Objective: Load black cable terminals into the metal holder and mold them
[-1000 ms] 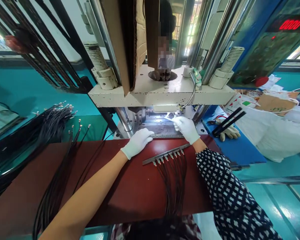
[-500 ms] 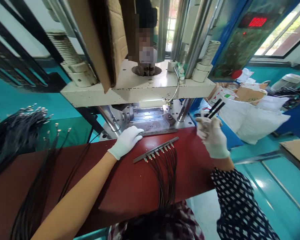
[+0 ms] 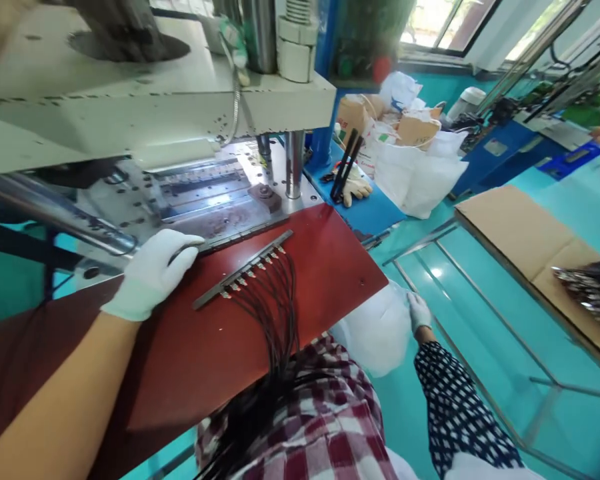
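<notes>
Landmark: red bench top (image 3: 220,360).

Nearest, off its right edge and down low: right hand (image 3: 419,311) at a white bag (image 3: 375,330), fingers on the bag's rim; grasp or just touch, cannot tell.

On the bench: loaded bar (image 3: 243,270) with black wires (image 3: 275,313) lies flat, terminals seated in a row, wires trailing toward the lap. Looks loaded, not yet in the press.

At the far edge: left hand (image 3: 153,273) curled loosely on a second metal strip (image 3: 240,237).

Beyond: press die bed (image 3: 205,193) lit, looks vacant.
</notes>
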The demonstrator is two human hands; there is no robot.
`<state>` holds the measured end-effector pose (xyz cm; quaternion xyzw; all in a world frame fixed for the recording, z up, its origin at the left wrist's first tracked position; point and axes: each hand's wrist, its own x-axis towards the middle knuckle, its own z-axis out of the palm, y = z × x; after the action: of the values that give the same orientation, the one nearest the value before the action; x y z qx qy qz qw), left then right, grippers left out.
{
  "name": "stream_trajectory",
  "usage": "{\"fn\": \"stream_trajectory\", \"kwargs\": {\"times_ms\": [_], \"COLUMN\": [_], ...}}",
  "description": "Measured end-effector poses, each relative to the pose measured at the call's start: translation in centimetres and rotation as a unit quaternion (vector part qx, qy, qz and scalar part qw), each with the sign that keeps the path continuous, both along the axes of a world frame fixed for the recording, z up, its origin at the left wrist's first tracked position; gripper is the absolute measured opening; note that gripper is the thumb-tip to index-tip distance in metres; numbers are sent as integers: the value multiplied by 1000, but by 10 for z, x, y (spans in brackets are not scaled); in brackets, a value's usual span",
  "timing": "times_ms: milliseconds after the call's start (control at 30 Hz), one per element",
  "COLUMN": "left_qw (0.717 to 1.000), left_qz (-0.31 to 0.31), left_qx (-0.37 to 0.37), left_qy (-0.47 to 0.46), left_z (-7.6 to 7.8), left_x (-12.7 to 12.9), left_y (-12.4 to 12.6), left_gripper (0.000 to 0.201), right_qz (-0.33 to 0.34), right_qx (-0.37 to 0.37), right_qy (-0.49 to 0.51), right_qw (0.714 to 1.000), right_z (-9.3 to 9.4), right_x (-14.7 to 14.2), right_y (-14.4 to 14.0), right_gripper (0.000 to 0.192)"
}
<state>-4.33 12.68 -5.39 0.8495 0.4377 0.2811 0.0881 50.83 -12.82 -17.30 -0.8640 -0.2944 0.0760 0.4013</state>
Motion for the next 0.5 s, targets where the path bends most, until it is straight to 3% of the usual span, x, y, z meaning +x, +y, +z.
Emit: {"fn": "stream_trajectory", "kwargs": {"times_ms": [100, 200, 267, 333, 433, 500], "left_qw": [994, 996, 986, 973, 964, 962], "left_qz": [93, 63, 33, 44, 99, 114], "left_qx": [34, -60, -158, -205, -201, -204], "left_qy": [-42, -18, 37, 94, 142, 142], "left_z": [19, 36, 42, 44, 44, 44], "left_x": [15, 45, 68, 89, 106, 108], "left_y": [-13, -29, -41, -52, -62, -63], "left_gripper": [25, 28, 28, 26, 18, 16], "right_qz": [-52, -34, 36, 174, 357, 417], "right_qx": [46, 132, 180, 222, 156, 125], "right_qy": [-20, -49, -54, -32, 27, 156], "right_qw": [997, 989, 981, 959, 920, 887], "right_z": [21, 59, 88, 113, 136, 142], "right_x": [8, -9, -41, -84, -147, -179], "right_y": [21, 57, 79, 94, 110, 118], "right_gripper": [44, 47, 42, 38, 30, 33]}}
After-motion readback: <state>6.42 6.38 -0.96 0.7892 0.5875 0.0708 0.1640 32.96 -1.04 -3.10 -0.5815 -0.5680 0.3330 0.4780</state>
